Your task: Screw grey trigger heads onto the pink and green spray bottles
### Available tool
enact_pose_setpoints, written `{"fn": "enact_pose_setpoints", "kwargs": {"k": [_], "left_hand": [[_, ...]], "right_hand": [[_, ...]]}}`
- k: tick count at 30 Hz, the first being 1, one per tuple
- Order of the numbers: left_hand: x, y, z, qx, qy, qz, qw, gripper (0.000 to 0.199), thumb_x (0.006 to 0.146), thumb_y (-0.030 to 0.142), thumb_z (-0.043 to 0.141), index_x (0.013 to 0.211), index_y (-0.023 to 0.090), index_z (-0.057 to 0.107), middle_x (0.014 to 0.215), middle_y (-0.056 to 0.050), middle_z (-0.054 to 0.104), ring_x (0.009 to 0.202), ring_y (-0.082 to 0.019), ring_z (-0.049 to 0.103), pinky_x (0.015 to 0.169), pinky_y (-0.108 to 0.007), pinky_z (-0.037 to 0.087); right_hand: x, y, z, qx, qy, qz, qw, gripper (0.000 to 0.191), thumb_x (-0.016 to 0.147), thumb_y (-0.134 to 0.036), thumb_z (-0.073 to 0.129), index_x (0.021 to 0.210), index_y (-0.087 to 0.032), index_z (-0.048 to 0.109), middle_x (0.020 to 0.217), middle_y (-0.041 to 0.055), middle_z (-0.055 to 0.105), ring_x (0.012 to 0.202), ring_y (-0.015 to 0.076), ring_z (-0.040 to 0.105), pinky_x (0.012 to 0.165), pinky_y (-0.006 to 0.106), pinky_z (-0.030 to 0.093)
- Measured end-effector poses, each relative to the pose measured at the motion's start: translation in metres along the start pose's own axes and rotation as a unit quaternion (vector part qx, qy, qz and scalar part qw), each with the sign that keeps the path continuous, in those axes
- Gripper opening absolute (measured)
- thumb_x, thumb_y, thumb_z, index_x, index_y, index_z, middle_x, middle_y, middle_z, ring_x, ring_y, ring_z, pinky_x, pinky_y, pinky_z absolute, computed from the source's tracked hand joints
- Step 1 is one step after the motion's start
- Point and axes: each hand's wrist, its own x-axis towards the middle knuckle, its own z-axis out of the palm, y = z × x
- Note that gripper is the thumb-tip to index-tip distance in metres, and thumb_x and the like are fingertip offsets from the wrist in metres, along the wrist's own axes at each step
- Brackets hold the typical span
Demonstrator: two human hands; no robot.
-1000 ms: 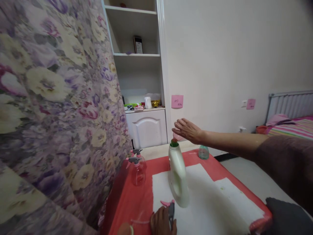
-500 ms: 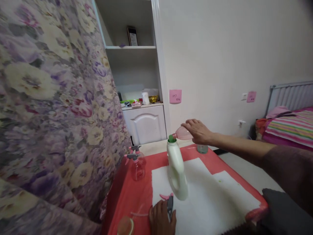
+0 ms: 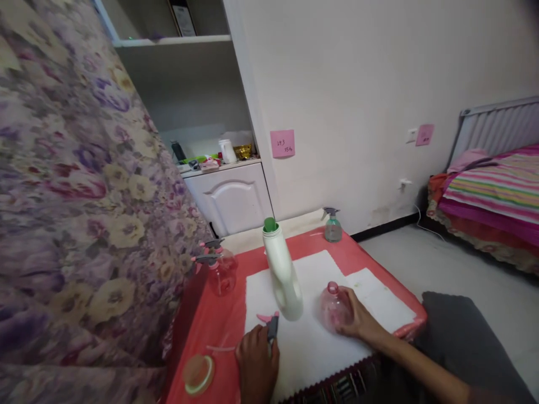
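Observation:
My right hand [image 3: 356, 317] is wrapped round a pink see-through bottle [image 3: 332, 308], upright and without a top, over the white sheet [image 3: 315, 353]. My left hand [image 3: 257, 356] grips a grey and pink spray head [image 3: 273, 327] near the front of the table, and a thin tube [image 3: 221, 348] sticks out to its left. Between and beyond the hands stands a tall pale green jug [image 3: 280, 269] with a handle, a green spout [image 3: 270, 225] in its open neck. It touches neither hand.
Two pink spray bottles [image 3: 222, 278] stand at the table's left side. A greenish spray bottle [image 3: 333, 229] is at the back right. A round brown-topped lid [image 3: 199, 374] lies front left on the red tablecloth [image 3: 227, 325]. A floral curtain [image 3: 105, 224] hangs close on the left.
My right hand has brought the pink bottle from its tilt at the jug's mouth down to the right and turned it upright. My left hand keeps the spray head. The view has shifted.

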Motion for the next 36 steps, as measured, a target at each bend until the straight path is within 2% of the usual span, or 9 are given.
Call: {"fn": "enact_pose_setpoints", "kwargs": {"k": [4, 9, 15, 20, 25, 28, 32, 36], "left_hand": [[0.003, 0.007, -0.01, 0.033, -0.031, -0.011, 0.999, 0.025, 0.089, 0.024, 0.048, 0.107, 0.021, 0.066, 0.111, -0.007, 0.067, 0.101, -0.024, 0.056, 0.086, -0.038, 0.035], [0.016, 0.023, -0.032, 0.099, -0.097, -0.03, 0.99, 0.028, 0.089, 0.024, 0.046, 0.108, 0.02, 0.067, 0.113, -0.009, 0.067, 0.103, -0.026, 0.055, 0.086, -0.04, 0.034], [0.037, 0.04, -0.048, 0.136, -0.2, -0.045, 0.969, 0.025, 0.083, 0.022, 0.05, 0.099, 0.016, 0.069, 0.1, -0.01, 0.068, 0.099, -0.027, 0.058, 0.081, -0.036, 0.037], [0.044, 0.05, -0.058, 0.142, -0.229, -0.059, 0.961, 0.027, 0.083, 0.024, 0.05, 0.101, 0.016, 0.068, 0.102, -0.011, 0.067, 0.097, -0.026, 0.059, 0.08, -0.034, 0.038], [0.042, 0.063, -0.075, 0.133, -0.256, -0.069, 0.955, 0.029, 0.082, 0.025, 0.049, 0.103, 0.016, 0.067, 0.104, -0.011, 0.066, 0.096, -0.025, 0.06, 0.081, -0.033, 0.04], [0.038, 0.069, -0.089, 0.125, -0.261, -0.074, 0.954, 0.03, 0.081, 0.025, 0.049, 0.103, 0.016, 0.067, 0.104, -0.011, 0.066, 0.096, -0.025, 0.061, 0.082, -0.034, 0.042], [0.03, 0.072, -0.111, 0.09, -0.238, -0.07, 0.964, 0.029, 0.083, 0.026, 0.048, 0.104, 0.016, 0.067, 0.105, -0.012, 0.066, 0.095, -0.026, 0.062, 0.084, -0.035, 0.044], [0.03, 0.08, -0.142, -0.064, -0.172, -0.082, 0.98, 0.029, 0.083, 0.038, 0.055, 0.103, 0.02, 0.066, 0.109, -0.012, 0.065, 0.097, -0.027, 0.062, 0.085, -0.036, 0.047]], "right_hand": [[-0.006, 0.001, 0.005, 0.027, -0.029, 0.036, 0.999, 0.08, 0.056, -0.024, 0.073, 0.127, -0.03, 0.037, 0.133, 0.009, 0.053, 0.129, 0.0342, 0.049, 0.111, 0.053, 0.037], [-0.006, -0.004, -0.002, 0.044, -0.051, 0.036, 0.997, 0.083, 0.06, -0.026, 0.073, 0.133, -0.025, 0.034, 0.14, 0.0131, 0.047, 0.135, 0.0339, 0.043, 0.114, 0.05, 0.033], [-0.005, -0.004, -0.002, 0.056, -0.056, 0.027, 0.997, 0.083, 0.059, -0.022, 0.071, 0.133, -0.025, 0.034, 0.139, 0.015, 0.045, 0.134, 0.0352, 0.042, 0.114, 0.053, 0.033], [-0.005, 0.002, -0.001, 0.066, -0.052, 0.023, 0.996, 0.084, 0.06, -0.02, 0.071, 0.134, -0.026, 0.034, 0.141, 0.0168, 0.045, 0.133, 0.0375, 0.042, 0.112, 0.058, 0.034], [-0.004, 0.008, -0.002, 0.067, -0.059, 0.002, 0.996, 0.088, 0.06, -0.024, 0.072, 0.139, -0.022, 0.033, 0.142, 0.0172, 0.044, 0.134, 0.0383, 0.041, 0.111, 0.058, 0.034], [-0.004, 0.006, -0.003, 0.055, -0.054, 0.003, 0.997, 0.091, 0.058, -0.022, 0.07, 0.141, -0.021, 0.032, 0.142, 0.0164, 0.043, 0.135, 0.0366, 0.041, 0.112, 0.055, 0.034], [-0.004, 0.001, -0.006, 0.055, -0.049, -0.008, 0.997, 0.091, 0.058, -0.026, 0.071, 0.141, -0.019, 0.034, 0.141, 0.0157, 0.045, 0.134, 0.0355, 0.043, 0.112, 0.052, 0.035], [-0.005, 0.002, -0.008, 0.064, -0.048, -0.03, 0.996, 0.088, 0.063, -0.031, 0.07, 0.142, -0.021, 0.035, 0.141, 0.0147, 0.046, 0.133, 0.0353, 0.043, 0.112, 0.053, 0.035]]}}
